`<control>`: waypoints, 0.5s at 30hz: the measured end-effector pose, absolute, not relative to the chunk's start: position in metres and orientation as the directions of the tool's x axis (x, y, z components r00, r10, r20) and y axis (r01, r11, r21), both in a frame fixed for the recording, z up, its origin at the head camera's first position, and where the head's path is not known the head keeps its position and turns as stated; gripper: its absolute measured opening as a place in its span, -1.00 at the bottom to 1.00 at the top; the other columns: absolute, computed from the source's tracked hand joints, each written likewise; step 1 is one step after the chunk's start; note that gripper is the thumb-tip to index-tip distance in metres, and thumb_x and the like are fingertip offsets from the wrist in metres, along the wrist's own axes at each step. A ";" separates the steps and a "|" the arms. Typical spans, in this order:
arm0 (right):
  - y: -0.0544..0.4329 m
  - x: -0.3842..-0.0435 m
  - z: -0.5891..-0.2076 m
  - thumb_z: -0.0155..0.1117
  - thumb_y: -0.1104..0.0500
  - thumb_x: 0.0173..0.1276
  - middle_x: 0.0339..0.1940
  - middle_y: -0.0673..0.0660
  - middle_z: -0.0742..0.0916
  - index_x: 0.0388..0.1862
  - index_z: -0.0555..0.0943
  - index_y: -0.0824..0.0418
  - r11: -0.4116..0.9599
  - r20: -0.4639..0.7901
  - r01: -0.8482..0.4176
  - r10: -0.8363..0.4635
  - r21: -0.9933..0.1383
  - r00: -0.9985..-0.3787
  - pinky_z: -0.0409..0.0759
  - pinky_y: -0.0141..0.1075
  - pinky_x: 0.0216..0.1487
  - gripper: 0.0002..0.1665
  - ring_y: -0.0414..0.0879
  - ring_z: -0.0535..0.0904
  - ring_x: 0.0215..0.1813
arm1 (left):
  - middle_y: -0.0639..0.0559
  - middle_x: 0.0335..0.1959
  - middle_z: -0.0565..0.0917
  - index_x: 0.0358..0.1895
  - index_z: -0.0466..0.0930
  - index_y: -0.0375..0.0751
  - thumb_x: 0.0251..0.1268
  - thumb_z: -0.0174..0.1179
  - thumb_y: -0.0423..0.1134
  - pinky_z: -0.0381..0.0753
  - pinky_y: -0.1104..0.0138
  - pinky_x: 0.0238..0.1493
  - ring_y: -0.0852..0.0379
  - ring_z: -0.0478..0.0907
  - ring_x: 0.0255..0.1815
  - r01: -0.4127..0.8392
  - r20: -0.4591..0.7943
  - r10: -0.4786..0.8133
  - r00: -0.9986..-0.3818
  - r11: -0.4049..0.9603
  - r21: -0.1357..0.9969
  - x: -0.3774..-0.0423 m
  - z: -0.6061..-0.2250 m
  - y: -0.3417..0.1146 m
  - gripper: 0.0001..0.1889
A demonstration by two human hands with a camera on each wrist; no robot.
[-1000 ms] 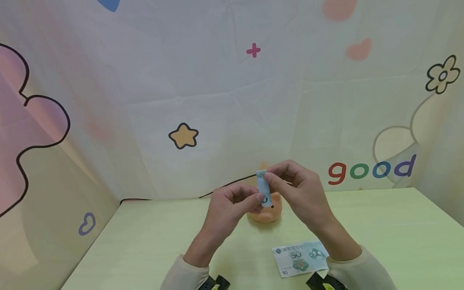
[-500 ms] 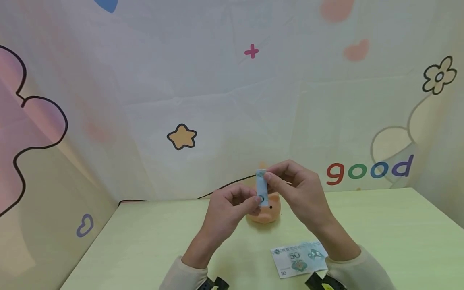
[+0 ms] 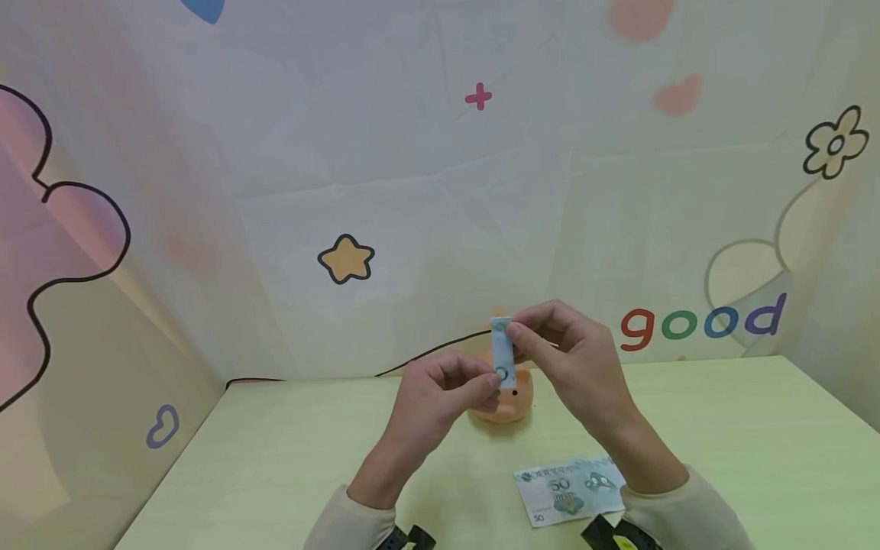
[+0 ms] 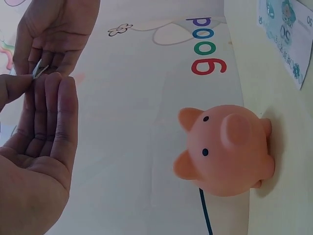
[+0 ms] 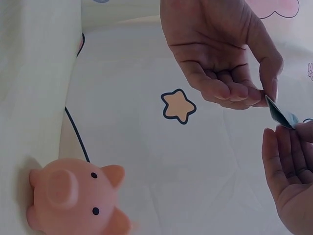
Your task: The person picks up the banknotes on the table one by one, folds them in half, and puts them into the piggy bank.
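A banknote (image 3: 503, 351) folded into a narrow pale-blue strip stands upright between the two hands in the head view. The left hand (image 3: 440, 409) pinches its lower end between thumb and fingers. At the upper end, the right hand (image 3: 577, 367) pinches the strip's right edge. Behind the hands, partly hidden by them in the head view, an orange-pink piggy bank (image 4: 227, 149) stands on the table. Seen from the right wrist, the folded note (image 5: 280, 113) shows edge-on as a thin greenish wedge between both hands' fingertips.
A flat banknote (image 3: 567, 493) marked 50 lies on the pale yellow-green table (image 3: 289, 466), its right end behind the right forearm. A printed cloth backdrop (image 3: 412, 153) with a star and the word good rises behind the table.
Both hands keep their pinch on the folded banknote. Over the last half second the note and the right hand have shifted slightly right and up; the flat banknote and piggy bank stay put.
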State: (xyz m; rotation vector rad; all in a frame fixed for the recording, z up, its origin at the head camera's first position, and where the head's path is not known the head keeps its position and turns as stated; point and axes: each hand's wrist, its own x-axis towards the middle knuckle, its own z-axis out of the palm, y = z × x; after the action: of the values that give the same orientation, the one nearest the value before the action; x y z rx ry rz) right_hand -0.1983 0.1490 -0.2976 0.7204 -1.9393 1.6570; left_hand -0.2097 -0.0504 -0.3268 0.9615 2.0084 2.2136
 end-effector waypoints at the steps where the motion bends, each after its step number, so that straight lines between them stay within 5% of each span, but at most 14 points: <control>1: 0.149 -0.198 -0.298 0.35 0.39 0.52 -0.24 0.17 0.76 -0.07 0.68 0.38 0.126 0.665 -0.669 -0.081 -0.732 -0.743 0.78 -0.25 -0.05 -0.92 -0.04 0.79 -0.25 | -0.18 -0.25 0.79 -0.13 0.71 -0.53 0.43 0.34 -0.43 0.81 0.16 -0.12 0.13 0.76 -0.32 0.397 0.436 0.389 -0.811 -0.180 0.900 -0.210 -0.327 -0.050 -0.85; 15: 0.151 -0.198 -0.296 0.34 0.39 0.52 -0.23 0.16 0.77 -0.05 0.68 0.38 0.142 0.670 -0.673 -0.071 -0.726 -0.739 0.77 -0.28 -0.06 -0.91 -0.05 0.78 -0.25 | -0.03 -0.28 0.79 -0.12 0.68 -0.59 0.42 0.34 -0.47 0.81 0.19 -0.15 0.16 0.74 -0.32 0.396 0.462 0.375 -0.804 -0.241 0.886 -0.208 -0.328 -0.047 -0.84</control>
State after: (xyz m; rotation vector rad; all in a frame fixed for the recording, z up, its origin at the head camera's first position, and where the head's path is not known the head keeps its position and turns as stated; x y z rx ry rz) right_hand -0.1977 0.1508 -0.2960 0.7094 -1.9408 1.6351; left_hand -0.2083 -0.0468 -0.3276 0.9887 1.9439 2.2816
